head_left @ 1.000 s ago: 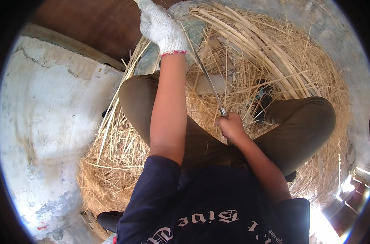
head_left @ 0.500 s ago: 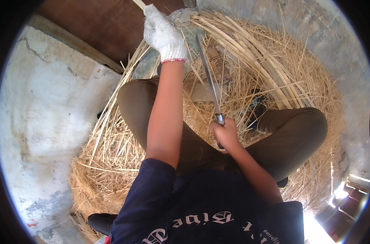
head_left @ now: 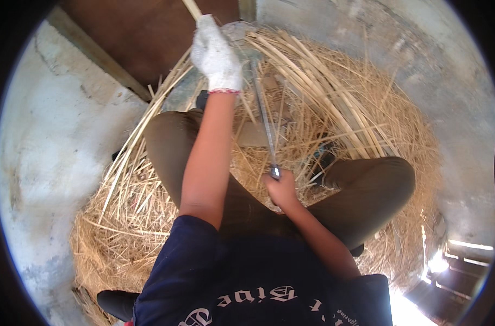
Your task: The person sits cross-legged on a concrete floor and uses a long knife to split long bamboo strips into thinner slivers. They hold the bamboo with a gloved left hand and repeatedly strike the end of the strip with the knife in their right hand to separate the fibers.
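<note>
My left hand [head_left: 217,57], in a white knit glove with a red cuff edge, is stretched far forward. It is closed around a pale, thin strip [head_left: 191,7], which looks like split bamboo and runs out past the upper edge of the view. My bare right hand [head_left: 281,191] grips the handle of a long, narrow knife [head_left: 266,122] close to my lap. The blade points away from me, above the straw between my legs, and its tip lies right of the gloved wrist. Part of the handle is hidden by my fingers.
A bundle of long pale strips [head_left: 329,92] lies front right; more strips [head_left: 144,138] lean beside my left knee. Wooden pieces [head_left: 258,135] rest among shavings [head_left: 117,239] around my crossed legs. Concrete walls [head_left: 57,136] and a brown panel [head_left: 144,38] stand close by.
The whole view has shifted, so the scene sits a little lower and further left. Both hands keep their hold on the strip and the knife.
</note>
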`<act>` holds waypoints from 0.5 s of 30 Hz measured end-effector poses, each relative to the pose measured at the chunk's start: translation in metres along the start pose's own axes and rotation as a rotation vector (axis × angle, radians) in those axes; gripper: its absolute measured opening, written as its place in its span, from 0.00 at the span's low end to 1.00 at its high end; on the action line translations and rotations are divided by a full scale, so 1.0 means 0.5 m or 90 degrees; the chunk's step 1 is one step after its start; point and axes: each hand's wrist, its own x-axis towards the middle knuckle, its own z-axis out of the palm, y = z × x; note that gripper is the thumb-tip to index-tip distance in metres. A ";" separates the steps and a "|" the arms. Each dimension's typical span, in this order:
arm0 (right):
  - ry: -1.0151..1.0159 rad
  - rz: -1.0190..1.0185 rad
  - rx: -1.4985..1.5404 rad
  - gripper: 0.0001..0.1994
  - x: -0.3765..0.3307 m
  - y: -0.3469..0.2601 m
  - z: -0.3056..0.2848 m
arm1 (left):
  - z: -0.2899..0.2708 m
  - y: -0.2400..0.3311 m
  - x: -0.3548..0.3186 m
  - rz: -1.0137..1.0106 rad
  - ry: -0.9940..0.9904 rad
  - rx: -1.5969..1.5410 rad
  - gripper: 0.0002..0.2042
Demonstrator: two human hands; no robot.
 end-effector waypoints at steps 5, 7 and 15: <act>-0.055 0.131 0.000 0.14 0.003 0.016 0.006 | -0.012 0.014 -0.002 -0.042 -0.024 -0.023 0.22; -0.026 0.072 -0.014 0.14 -0.002 0.032 0.005 | -0.004 0.014 -0.015 -0.083 -0.009 -0.042 0.18; -0.088 0.125 0.127 0.16 -0.006 -0.019 -0.001 | -0.007 0.000 -0.013 -0.091 -0.023 -0.069 0.11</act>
